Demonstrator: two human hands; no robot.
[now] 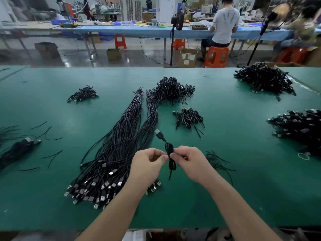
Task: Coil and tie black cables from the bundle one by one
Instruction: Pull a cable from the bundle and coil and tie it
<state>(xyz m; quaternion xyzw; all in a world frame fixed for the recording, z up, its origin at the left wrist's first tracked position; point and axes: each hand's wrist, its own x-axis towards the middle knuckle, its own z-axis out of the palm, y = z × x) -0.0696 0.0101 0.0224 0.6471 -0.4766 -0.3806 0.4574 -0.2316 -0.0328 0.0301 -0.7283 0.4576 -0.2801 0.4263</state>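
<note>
Lying at the far left edge of the green worktop (52, 171) is a dark cable clump (17, 150) with USB plugs showing, and loose black tie strands (52, 155) are scattered just beside it. Further back, a small pile of coiled cables (83, 94) sits apart from everything else. Left of centre, the long bundle of black cables (119, 141) runs from bare wire ends at the far side down to a fan of USB plugs (93, 188) at the near side. Above its right edge, both hands meet over one coiled cable (170, 159), held clear of the worktop. The left hand (147, 164) has its fingers curled, thumb and forefinger pinching the coil at its middle. The right hand (189, 162) pinches the same spot from the other side, fingers curled likewise. The coil's USB plug (157, 132) points up and away, while a short tail hangs below the pinch. Behind the hands lie a large heap of tied cables (172, 91) and a smaller heap (188, 117) nearer. Just right of the right hand, more tie strands (217, 162) rest on the worktop. Further right, two big heaps occupy the far corner (264, 80) and the right edge (298, 126), with a pale elastic ring (303, 156) lying near the latter. Beyond the worktop, a seated person (224, 25) faces a blue bench.
</note>
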